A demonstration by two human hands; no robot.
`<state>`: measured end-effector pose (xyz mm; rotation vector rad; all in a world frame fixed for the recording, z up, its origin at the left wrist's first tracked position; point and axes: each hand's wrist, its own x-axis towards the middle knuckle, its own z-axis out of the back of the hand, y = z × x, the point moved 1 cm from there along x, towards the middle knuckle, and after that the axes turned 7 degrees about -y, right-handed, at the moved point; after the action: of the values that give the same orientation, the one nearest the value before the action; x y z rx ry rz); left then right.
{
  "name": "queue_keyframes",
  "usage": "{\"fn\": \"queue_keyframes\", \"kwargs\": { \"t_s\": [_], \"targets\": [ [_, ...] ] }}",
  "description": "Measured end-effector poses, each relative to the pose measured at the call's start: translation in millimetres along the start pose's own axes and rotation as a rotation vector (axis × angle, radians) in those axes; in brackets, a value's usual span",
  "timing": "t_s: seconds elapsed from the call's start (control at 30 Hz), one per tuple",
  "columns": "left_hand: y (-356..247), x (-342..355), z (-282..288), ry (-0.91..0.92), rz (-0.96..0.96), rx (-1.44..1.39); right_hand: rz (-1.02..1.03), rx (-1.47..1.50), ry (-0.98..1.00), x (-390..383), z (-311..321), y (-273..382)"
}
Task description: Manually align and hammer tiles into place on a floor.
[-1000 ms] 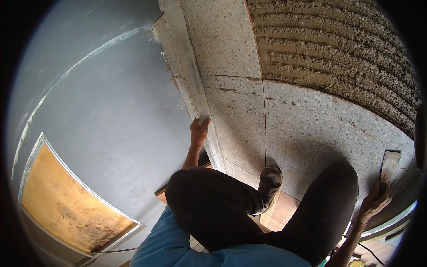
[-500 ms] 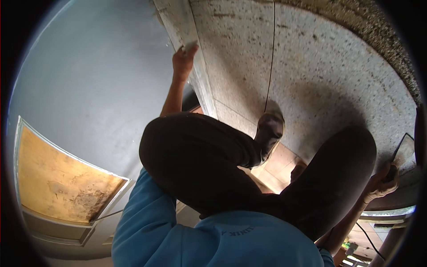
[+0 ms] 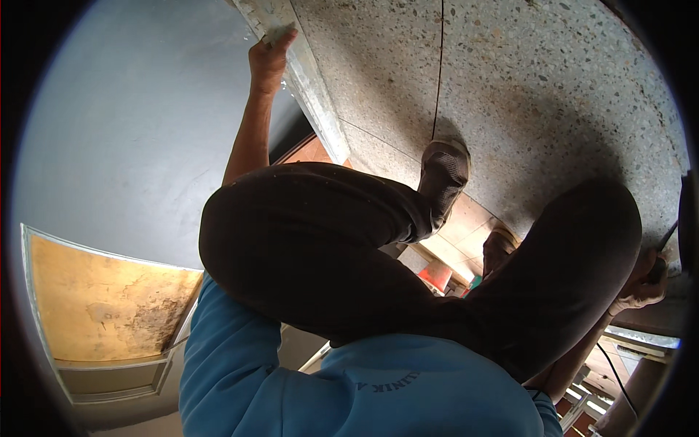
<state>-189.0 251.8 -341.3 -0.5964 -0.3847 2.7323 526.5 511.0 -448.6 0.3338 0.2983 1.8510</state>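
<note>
My left hand reaches up at the end of a stretched arm, and its fingers curl over the pale edge strip of a speckled terrazzo surface. At the far right, beside my right knee, my right hand is closed on the dark handle of a trowel; the blade is out of view. My knees in dark trousers fill the middle, and my shoe rests on the terrazzo.
A grey wall lies left of the edge strip, with a framed yellow-brown stained panel low on it. A thin dark cord runs down the terrazzo. Below the ledge are floor tiles and a red object.
My left hand has slid further up along the edge strip. The view has tipped down, so the combed mortar patch and the trowel blade have left the picture.
</note>
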Motion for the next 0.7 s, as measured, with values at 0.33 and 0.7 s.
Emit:
{"fn": "queue_keyframes", "kwargs": {
  "t_s": [0.33, 0.7],
  "targets": [
    [-9.5, 0.0, 2.5, 0.007, 0.077, 0.037, -0.091, 0.140, 0.008, 3.4, -2.5, -3.0],
    [-11.6, -4.0, -13.6, -0.052, 0.102, 0.003, -0.036, 0.083, -0.012, -1.5, -1.2, -9.1]
  ]
}}
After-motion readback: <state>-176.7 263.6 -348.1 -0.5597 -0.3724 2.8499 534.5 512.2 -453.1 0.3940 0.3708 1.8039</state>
